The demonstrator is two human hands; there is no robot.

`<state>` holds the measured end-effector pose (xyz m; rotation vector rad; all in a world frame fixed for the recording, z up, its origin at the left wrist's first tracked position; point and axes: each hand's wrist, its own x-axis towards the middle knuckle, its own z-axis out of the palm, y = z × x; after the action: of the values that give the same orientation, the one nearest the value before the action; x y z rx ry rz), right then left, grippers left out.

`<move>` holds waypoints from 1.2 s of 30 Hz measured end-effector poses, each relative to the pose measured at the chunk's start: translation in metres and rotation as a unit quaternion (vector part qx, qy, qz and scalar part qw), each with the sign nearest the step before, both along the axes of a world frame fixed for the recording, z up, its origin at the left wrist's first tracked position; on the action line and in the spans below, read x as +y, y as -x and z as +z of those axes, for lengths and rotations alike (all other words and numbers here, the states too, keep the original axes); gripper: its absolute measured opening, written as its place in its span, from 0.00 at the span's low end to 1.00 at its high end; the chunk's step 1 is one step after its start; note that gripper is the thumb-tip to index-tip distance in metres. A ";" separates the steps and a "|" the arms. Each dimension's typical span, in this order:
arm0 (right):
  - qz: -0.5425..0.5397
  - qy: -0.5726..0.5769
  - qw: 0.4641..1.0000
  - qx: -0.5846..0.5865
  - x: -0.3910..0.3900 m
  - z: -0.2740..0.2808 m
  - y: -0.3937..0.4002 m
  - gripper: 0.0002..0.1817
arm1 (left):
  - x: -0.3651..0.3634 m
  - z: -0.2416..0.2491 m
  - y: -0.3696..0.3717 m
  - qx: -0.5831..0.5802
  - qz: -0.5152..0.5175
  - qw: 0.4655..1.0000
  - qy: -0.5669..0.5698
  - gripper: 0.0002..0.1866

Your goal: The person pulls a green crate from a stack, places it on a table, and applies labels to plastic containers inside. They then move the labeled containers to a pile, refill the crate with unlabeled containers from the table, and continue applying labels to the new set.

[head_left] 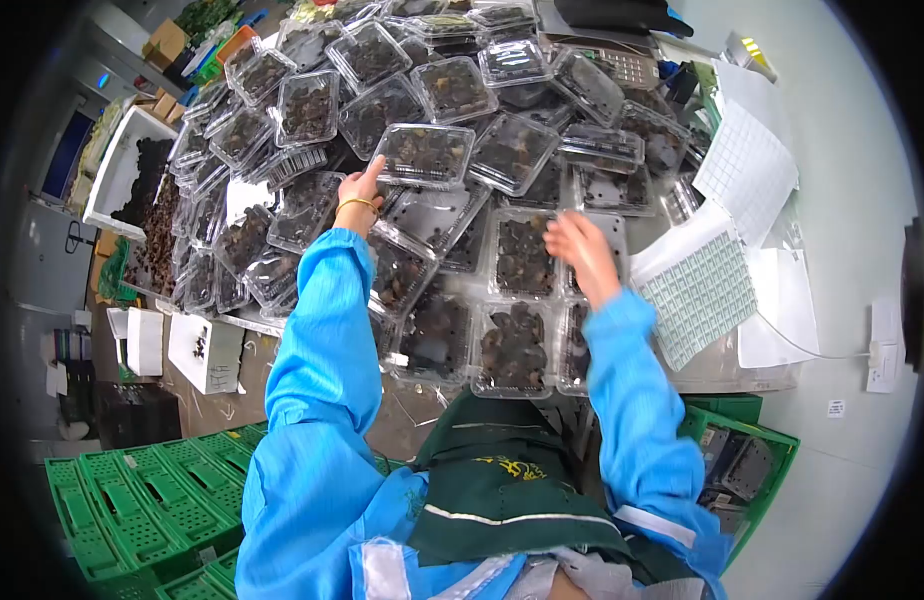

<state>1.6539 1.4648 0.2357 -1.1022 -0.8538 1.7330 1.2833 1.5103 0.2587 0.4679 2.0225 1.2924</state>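
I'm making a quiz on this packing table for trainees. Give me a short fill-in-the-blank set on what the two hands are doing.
1. The left hand touches a clear plastic ___ of dark produce.
2. The left wrist wears a ___ bangle.
3. The right hand hovers open over the trays, holding ___.
4. Both sleeves are ___ in colour.

Missing words: tray; gold; nothing; blue

Clear boxes (422, 150) of dark produce cover the table edge to edge, stacked and overlapping, leaving no bare surface among them. Label sheets (697, 285) take up the right side. Open air above the piles is the only passage. Green crates (132, 500) crowd the floor below.
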 end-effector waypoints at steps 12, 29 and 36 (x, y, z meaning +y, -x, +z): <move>-0.197 0.045 0.979 -0.019 0.083 -0.006 0.096 0.16 | -0.003 0.004 0.013 -0.284 -0.039 0.926 -0.248 0.16; -0.319 -0.045 0.889 -0.325 -0.465 0.124 -0.307 0.18 | -0.205 0.035 -0.380 -0.498 -0.504 0.706 0.023 0.16; -0.275 0.198 0.841 -0.421 -0.668 0.137 -0.381 0.18 | -0.419 0.013 -0.573 -0.528 -0.613 0.397 0.434 0.22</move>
<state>2.0348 0.7964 0.3726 -2.2225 -0.5631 0.9083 1.8562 1.0909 0.2721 0.2813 0.4782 -0.5209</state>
